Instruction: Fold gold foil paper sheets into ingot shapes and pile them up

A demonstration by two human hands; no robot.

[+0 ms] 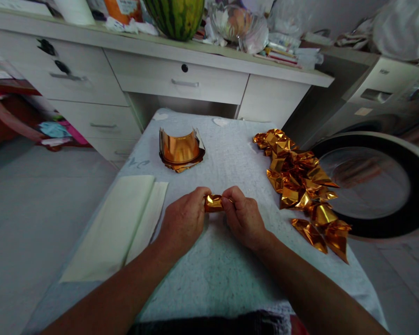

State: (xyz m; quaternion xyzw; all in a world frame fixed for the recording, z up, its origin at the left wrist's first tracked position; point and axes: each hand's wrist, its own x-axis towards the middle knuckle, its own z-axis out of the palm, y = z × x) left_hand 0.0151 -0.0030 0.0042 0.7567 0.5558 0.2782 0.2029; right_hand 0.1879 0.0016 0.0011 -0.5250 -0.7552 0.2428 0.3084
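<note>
Between my two hands is a small piece of shiny gold foil, held above the middle of the cloth-covered table. My left hand has its fingers closed on the foil's left end. The right end is pinched by my right hand. Beyond them, a curved stack of gold foil sheets rests on the cloth. A long heap of folded gold foil pieces lies at the right. Folded pale yellow paper lies flat on the left.
The table's cloth is pale blue. Behind stands a white drawer cabinet with a watermelon and a glass bowl on top. A washing machine's open round door sits close to the table's right edge.
</note>
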